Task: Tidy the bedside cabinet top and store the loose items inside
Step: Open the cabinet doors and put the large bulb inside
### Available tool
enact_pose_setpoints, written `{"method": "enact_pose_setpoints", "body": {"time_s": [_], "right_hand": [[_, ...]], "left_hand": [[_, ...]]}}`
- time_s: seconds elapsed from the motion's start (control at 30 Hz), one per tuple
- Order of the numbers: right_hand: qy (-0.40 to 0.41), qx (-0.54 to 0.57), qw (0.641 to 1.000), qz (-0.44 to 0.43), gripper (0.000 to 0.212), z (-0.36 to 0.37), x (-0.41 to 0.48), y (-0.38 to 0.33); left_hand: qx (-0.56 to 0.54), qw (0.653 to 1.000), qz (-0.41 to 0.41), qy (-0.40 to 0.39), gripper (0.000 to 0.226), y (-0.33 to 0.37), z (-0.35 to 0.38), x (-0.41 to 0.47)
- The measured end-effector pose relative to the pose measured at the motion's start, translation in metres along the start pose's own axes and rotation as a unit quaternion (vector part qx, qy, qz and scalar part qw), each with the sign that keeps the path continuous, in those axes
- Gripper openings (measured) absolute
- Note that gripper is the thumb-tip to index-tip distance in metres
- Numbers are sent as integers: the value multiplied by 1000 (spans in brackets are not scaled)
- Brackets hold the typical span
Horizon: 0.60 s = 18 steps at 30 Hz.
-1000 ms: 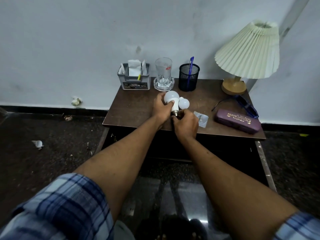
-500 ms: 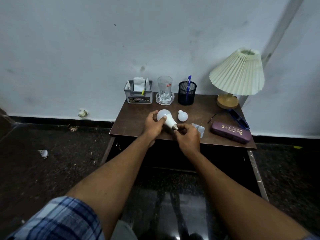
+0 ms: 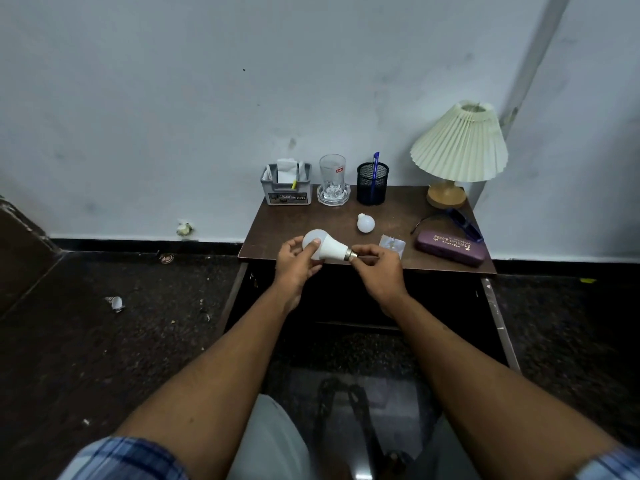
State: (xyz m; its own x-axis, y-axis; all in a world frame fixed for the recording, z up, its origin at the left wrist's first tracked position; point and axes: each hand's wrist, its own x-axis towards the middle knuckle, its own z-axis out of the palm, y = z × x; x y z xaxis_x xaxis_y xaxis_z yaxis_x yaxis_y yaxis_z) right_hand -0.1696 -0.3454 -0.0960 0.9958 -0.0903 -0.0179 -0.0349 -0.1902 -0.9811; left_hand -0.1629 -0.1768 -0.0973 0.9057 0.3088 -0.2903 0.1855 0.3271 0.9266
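Note:
A large white light bulb point(image 3: 327, 249) lies sideways in the air over the front edge of the brown cabinet top point(image 3: 291, 220). My left hand point(image 3: 294, 268) grips its round globe, and my right hand point(image 3: 379, 271) pinches its metal base. On the top lie a small white bulb point(image 3: 365, 223), a clear plastic packet point(image 3: 391, 243), a purple glasses case point(image 3: 449, 247) and blue sunglasses point(image 3: 462, 223). Below the top, the cabinet's dark inside point(image 3: 346, 299) shows between open doors.
Along the back stand a grey box of papers point(image 3: 286, 188), a glass on a clear dish point(image 3: 333, 180), a black mesh pen cup point(image 3: 372, 183) with a blue pen and a pleated lamp point(image 3: 459, 147). Litter lies on the dark floor point(image 3: 116, 303) at the left.
The large bulb has tipped from upright to sideways and come back toward the cabinet's front edge. My head has drawn back, so the cabinet looks smaller.

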Motion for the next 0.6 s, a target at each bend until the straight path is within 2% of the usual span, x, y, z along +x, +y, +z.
{"method": "enact_pose_setpoints", "body": {"time_s": [0.23,0.4,0.6], "right_hand": [[5,44,998,47,26,6,-33,25],[10,38,995,91,24,15,-42,51],[3,16,990,137,25,38,-31,86]], "left_hand": [[0,998,-55,6,43,-23,-28,-41],[53,993,-100,24,27,-47,-44,-46],[115,983,-133,49,38,-69,-56,-16]]}}
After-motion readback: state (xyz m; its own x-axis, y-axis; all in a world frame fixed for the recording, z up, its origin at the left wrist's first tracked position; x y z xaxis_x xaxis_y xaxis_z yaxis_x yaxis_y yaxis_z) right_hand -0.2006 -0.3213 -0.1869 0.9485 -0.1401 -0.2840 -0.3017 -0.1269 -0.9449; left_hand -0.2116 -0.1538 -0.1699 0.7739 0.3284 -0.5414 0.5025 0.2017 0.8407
